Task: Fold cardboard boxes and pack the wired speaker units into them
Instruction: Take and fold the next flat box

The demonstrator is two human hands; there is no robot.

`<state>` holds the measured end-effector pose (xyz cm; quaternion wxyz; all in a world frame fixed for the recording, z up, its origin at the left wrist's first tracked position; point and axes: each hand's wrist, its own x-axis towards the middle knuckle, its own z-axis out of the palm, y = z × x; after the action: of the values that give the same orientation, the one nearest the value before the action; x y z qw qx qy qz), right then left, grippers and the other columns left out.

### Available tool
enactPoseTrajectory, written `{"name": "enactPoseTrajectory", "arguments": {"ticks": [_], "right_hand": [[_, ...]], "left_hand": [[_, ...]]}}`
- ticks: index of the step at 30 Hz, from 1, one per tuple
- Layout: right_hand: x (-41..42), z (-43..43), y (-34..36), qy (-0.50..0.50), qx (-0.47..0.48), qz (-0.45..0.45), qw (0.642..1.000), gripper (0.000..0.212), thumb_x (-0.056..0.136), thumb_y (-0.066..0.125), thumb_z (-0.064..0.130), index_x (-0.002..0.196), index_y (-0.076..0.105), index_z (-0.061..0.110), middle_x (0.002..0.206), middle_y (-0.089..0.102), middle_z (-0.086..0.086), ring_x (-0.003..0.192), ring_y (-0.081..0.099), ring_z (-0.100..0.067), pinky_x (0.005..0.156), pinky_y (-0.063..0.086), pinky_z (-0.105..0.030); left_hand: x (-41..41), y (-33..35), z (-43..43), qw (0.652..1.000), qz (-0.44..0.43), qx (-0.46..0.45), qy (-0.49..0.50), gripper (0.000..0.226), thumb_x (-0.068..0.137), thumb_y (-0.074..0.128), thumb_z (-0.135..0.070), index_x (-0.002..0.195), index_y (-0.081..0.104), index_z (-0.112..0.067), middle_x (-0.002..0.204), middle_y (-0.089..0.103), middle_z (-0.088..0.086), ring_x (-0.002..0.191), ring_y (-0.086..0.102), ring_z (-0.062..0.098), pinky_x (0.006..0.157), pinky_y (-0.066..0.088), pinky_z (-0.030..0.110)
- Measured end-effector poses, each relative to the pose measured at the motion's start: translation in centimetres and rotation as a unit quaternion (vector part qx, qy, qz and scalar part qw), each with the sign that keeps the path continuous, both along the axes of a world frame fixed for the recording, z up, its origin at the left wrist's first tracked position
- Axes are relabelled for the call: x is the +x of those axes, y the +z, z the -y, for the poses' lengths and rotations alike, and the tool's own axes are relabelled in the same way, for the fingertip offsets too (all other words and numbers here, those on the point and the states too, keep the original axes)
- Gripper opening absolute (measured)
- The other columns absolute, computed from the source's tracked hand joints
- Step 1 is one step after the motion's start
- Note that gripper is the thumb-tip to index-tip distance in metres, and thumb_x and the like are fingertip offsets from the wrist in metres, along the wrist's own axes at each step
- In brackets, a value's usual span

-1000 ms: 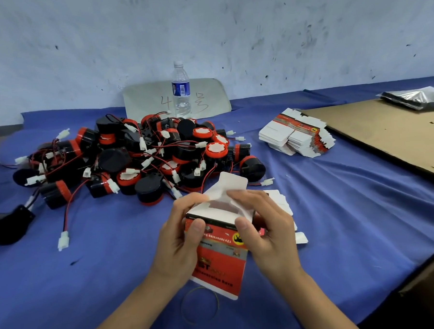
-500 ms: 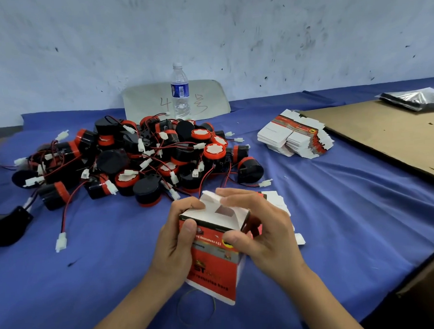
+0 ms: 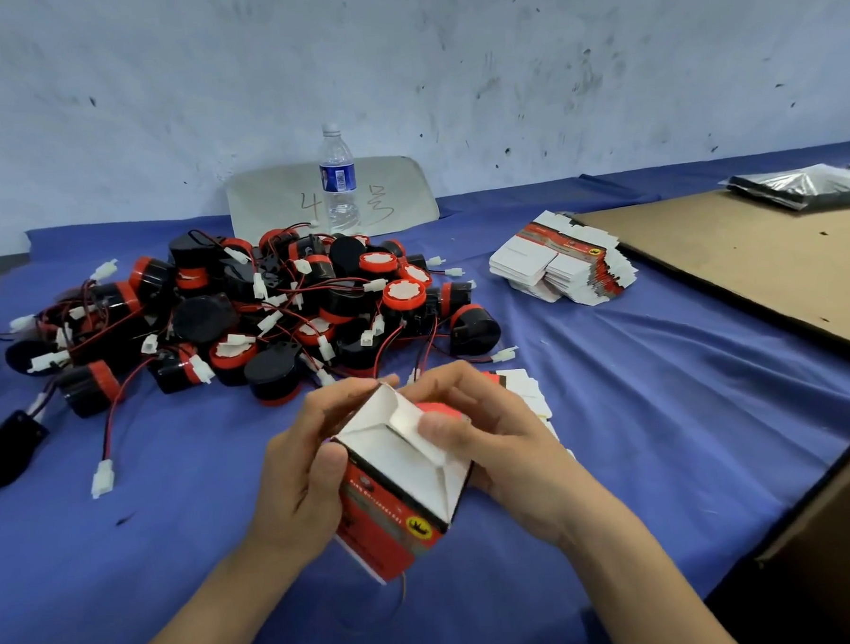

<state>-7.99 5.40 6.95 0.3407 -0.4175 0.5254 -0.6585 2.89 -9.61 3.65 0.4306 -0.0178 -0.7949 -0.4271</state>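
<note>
A small red and white cardboard box (image 3: 397, 490) is held between both hands above the blue cloth. My left hand (image 3: 303, 471) grips its left side, thumb on the red printed face. My right hand (image 3: 493, 436) holds the right side and its thumb presses a white end flap down onto the folded end. Behind the hands lies a heap of black and red wired speaker units (image 3: 245, 311) with white plugs. A stack of flat unfolded boxes (image 3: 563, 265) sits at the back right, and a few more flat boxes (image 3: 525, 385) lie just behind my right hand.
A water bottle (image 3: 339, 178) stands in front of a marked card (image 3: 396, 195) at the wall. A brown cardboard sheet (image 3: 755, 265) covers the right side, with a silvery bag (image 3: 795, 186) on it. A carton edge (image 3: 836, 497) juts in at the lower right. A rubber band (image 3: 374, 615) lies beneath the box.
The white end flaps stood up a second ago; they now lie folded flat over the box end. The box has tilted so its white end faces the camera. The hands stayed in place.
</note>
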Motion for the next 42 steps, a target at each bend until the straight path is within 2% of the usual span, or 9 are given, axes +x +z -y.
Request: {"name": "enactPoseTrajectory", "arguments": {"ticks": [4,17,22,26,32,36,39,40,42], "right_hand": [[-0.1,-0.1,-0.2,0.048,0.048,0.004,0.998,0.046,0.080,0.066,0.014,0.122,0.057,0.030,0.117,0.067,-0.005,0.095,0.065,-0.016,0.080,0.053,-0.030],[0.1,0.4,-0.2,0.009,0.029,-0.054,0.998,0.055,0.088,0.056,0.004,0.134,0.054,0.034,0.113,0.068,0.006,0.101,0.062,-0.010,0.086,0.052,-0.026],[-0.3,0.2,-0.3,0.101,0.008,0.159,0.982,0.054,0.081,0.059,0.013,0.132,0.057,0.030,0.126,0.062,-0.003,0.108,0.059,-0.018,0.082,0.051,-0.023],[-0.5,0.5,-1.0,0.105,0.033,0.280,0.954,0.102,0.043,0.096,0.032,0.133,0.050,0.020,0.112,0.067,-0.007,0.091,0.063,-0.022,0.074,0.056,-0.028],[-0.2,0.2,-0.4,0.190,-0.053,0.364,0.910,0.095,0.058,0.090,0.009,0.140,0.044,0.027,0.108,0.070,-0.012,0.087,0.071,-0.024,0.070,0.059,-0.034],[-0.4,-0.9,1.0,0.132,-0.089,0.242,0.957,0.102,0.060,0.084,0.003,0.141,0.039,0.044,0.099,0.070,-0.010,0.089,0.066,-0.027,0.074,0.057,-0.034],[-0.6,-2.7,3.1,0.019,-0.095,-0.027,0.995,0.101,0.071,0.073,-0.001,0.140,0.028,0.057,0.096,0.069,0.005,0.075,0.064,-0.011,0.067,0.053,-0.024],[-0.7,-3.2,3.5,-0.047,-0.076,-0.163,0.983,0.100,0.073,0.072,0.003,0.140,0.024,0.060,0.089,0.066,0.016,0.068,0.058,-0.003,0.065,0.050,-0.017],[-1.0,-3.8,3.6,-0.174,0.012,-0.465,0.868,0.101,0.077,0.071,0.010,0.139,0.014,0.065,0.077,0.058,0.018,0.064,0.049,-0.004,0.062,0.047,-0.013]], "left_hand": [[0.1,-0.1,0.2,1.000,0.015,-0.019,-0.003,0.055,0.096,0.025,-0.065,0.116,0.059,-0.027,0.093,0.070,-0.008,0.072,0.067,0.015,0.056,0.052,0.030],[-0.3,-0.3,0.1,1.000,0.007,-0.026,0.013,0.055,0.097,0.026,-0.063,0.119,0.057,-0.023,0.109,0.065,-0.012,0.094,0.066,0.008,0.077,0.050,0.019],[-0.3,-0.4,0.5,1.000,-0.020,-0.006,0.007,0.056,0.099,0.025,-0.061,0.114,0.060,-0.019,0.109,0.064,-0.012,0.096,0.065,0.012,0.078,0.049,0.021],[-0.5,-0.6,0.9,0.999,-0.005,-0.018,0.047,0.056,0.099,0.025,-0.060,0.113,0.058,-0.017,0.110,0.063,0.001,0.102,0.063,0.017,0.082,0.049,0.030],[-0.8,-0.8,1.6,0.993,0.060,-0.055,0.082,0.043,0.099,0.034,-0.052,0.119,0.057,-0.022,0.113,0.060,-0.004,0.104,0.059,0.008,0.087,0.045,0.018],[-1.3,-2.0,5.8,0.952,0.166,-0.032,0.254,0.029,0.094,0.059,-0.017,0.122,0.061,-0.023,0.143,0.041,0.006,0.135,0.036,0.020,0.111,0.030,0.032],[-1.1,-3.3,8.7,0.923,0.292,0.016,0.249,0.042,0.093,0.061,-0.022,0.132,0.054,-0.036,0.159,0.014,0.007,0.146,0.015,0.025,0.117,0.018,0.038],[-1.1,-3.6,9.4,0.916,0.318,0.015,0.246,0.043,0.093,0.062,-0.025,0.133,0.053,-0.038,0.160,0.014,0.006,0.146,0.016,0.027,0.118,0.020,0.040],[-1.5,-3.8,10.0,0.898,0.361,0.000,0.251,0.045,0.091,0.062,-0.033,0.134,0.052,-0.040,0.157,0.022,0.002,0.142,0.026,0.028,0.116,0.027,0.045]]}}
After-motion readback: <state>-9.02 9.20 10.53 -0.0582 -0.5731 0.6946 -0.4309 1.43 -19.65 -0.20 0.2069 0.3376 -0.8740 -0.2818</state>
